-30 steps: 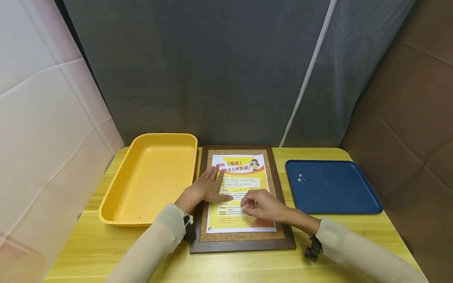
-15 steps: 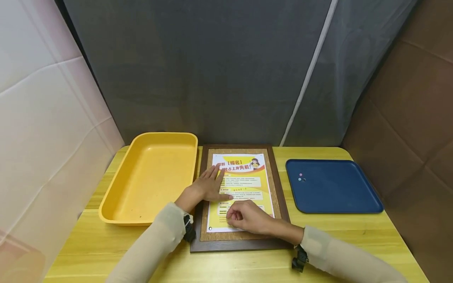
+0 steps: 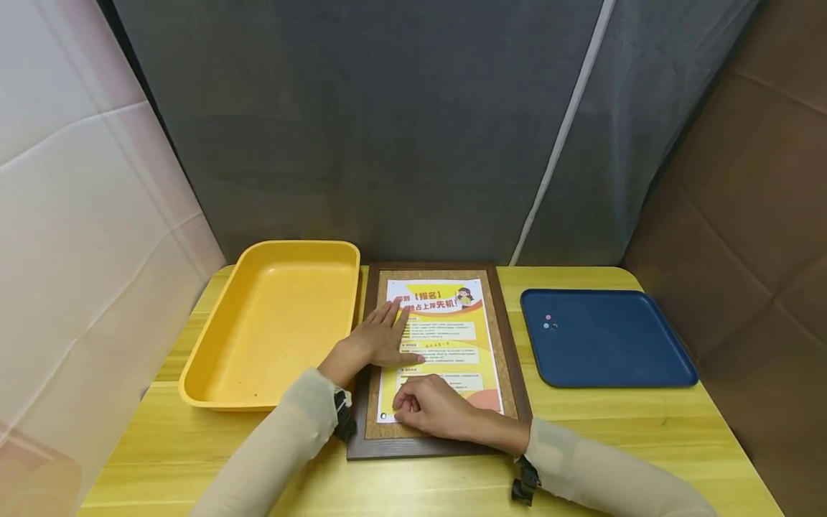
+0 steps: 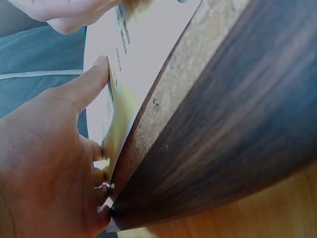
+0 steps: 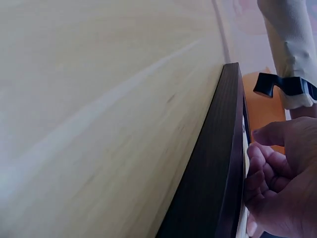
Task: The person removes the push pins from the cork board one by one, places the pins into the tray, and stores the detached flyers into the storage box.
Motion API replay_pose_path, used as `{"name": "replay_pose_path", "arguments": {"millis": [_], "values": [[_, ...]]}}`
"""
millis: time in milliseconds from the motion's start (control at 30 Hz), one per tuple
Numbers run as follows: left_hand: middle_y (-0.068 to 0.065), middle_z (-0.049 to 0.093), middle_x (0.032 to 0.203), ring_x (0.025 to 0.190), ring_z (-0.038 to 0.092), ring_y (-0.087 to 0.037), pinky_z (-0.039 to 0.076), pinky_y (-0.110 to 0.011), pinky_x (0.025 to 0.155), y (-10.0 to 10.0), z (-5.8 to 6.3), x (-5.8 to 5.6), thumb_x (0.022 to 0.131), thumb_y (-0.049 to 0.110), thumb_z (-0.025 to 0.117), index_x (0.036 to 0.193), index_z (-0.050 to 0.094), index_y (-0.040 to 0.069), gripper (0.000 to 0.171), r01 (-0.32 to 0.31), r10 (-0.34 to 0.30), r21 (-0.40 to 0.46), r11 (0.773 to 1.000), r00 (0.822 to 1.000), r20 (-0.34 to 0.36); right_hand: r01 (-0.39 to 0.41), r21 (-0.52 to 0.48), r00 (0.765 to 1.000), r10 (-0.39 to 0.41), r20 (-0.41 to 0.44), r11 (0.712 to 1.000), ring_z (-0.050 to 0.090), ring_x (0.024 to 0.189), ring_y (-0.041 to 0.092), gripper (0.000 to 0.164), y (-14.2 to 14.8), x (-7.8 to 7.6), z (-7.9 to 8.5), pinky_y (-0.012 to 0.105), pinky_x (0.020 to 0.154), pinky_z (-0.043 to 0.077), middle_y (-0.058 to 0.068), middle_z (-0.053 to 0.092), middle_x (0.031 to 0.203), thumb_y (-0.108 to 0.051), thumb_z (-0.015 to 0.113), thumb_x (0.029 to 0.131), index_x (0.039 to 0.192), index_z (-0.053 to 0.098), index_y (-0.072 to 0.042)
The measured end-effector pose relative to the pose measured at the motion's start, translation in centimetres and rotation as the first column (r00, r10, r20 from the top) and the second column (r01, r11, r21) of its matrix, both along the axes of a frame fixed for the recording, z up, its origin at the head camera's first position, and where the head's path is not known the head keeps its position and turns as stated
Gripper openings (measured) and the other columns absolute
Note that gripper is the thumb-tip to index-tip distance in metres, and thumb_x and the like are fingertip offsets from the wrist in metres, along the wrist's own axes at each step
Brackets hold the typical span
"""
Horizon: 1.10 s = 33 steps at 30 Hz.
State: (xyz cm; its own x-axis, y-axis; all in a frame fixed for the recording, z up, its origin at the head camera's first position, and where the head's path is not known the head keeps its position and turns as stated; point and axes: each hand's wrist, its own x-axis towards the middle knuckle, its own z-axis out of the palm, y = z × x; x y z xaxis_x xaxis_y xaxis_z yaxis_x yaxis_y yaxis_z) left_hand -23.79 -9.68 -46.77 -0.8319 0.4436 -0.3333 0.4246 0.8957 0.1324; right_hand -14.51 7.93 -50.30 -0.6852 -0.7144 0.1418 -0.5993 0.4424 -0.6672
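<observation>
In the head view a yellow and white poster (image 3: 446,330) lies on a cork board (image 3: 413,431) with a dark wooden frame (image 3: 439,449). My left hand (image 3: 377,345) rests on the poster's left side with its fingers spread. The left wrist view shows the thumb (image 4: 94,82) over the sheet and the other fingertips at its edge. My right hand (image 3: 436,407) lies over the poster's lower left part, fingers curled. Beside its fingertips is a small round dot (image 3: 384,416) in the poster's corner. In the right wrist view nothing shows between its thumb and fingers.
A deep yellow tray (image 3: 271,402) stands left of the board, close to its frame. On the right lies a shallow blue tray (image 3: 614,345) with several tiny pieces (image 3: 548,323) near its left side. Grey, white and brown sheets wall the wooden table (image 3: 388,495) in.
My right hand has slid left and toward me across the poster, to its lower left corner. The left hand has stayed in place, and so have the poster and both trays.
</observation>
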Motion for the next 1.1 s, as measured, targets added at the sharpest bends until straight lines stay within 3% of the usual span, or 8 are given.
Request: {"name": "replay_pose_path", "arguments": {"millis": [333,633,833,1100], "values": [[-0.022,-0.003,0.176,0.164,0.002,-0.039,0.011,-0.053,0.132,-0.1,0.2,0.1,0.098,0.072,0.056,0.170,0.009,0.003,0.110,0.005,-0.005,0.011,1.000,1.000,0.013,0.027,0.007,0.999,-0.027,-0.028,1.000,0.054,0.067,-0.008,0.004,-1.1,0.1,-0.4,0.012,0.067,0.049,-0.008,0.068,0.075,-0.008,0.077,0.092,0.089,0.079,-0.006],[-0.021,-0.002,0.177,0.164,0.003,-0.039,0.011,-0.053,0.132,-0.2,0.3,0.0,0.097,0.072,0.057,0.170,0.010,0.004,0.110,-0.002,0.002,0.007,1.000,1.000,0.018,0.066,0.013,0.998,-0.066,-0.005,0.998,0.053,0.063,-0.007,0.006,-2.0,0.3,-0.4,0.013,0.064,0.050,-0.009,0.065,0.071,-0.003,0.077,0.089,0.087,0.080,-0.007],[-0.021,-0.002,0.177,0.164,0.003,-0.039,0.011,-0.052,0.132,-0.1,0.3,0.1,0.097,0.071,0.057,0.170,0.010,0.004,0.110,-0.001,0.001,0.009,1.000,1.000,0.023,0.087,0.021,0.996,-0.086,-0.040,0.996,0.052,0.063,-0.009,0.007,-2.2,0.6,-0.6,0.021,0.075,0.053,-0.012,0.065,0.068,-0.005,0.079,0.088,0.085,0.080,-0.011],[-0.022,-0.001,0.176,0.164,0.004,-0.039,0.011,-0.051,0.132,-0.1,0.4,0.0,0.098,0.069,0.058,0.170,0.011,0.002,0.109,0.001,-0.001,0.020,1.000,1.000,0.025,0.101,0.027,0.994,-0.100,-0.040,0.994,0.051,0.061,-0.008,0.010,-2.4,0.7,-0.4,0.012,0.069,0.048,-0.012,0.064,0.066,-0.003,0.077,0.089,0.083,0.080,-0.011]]}}
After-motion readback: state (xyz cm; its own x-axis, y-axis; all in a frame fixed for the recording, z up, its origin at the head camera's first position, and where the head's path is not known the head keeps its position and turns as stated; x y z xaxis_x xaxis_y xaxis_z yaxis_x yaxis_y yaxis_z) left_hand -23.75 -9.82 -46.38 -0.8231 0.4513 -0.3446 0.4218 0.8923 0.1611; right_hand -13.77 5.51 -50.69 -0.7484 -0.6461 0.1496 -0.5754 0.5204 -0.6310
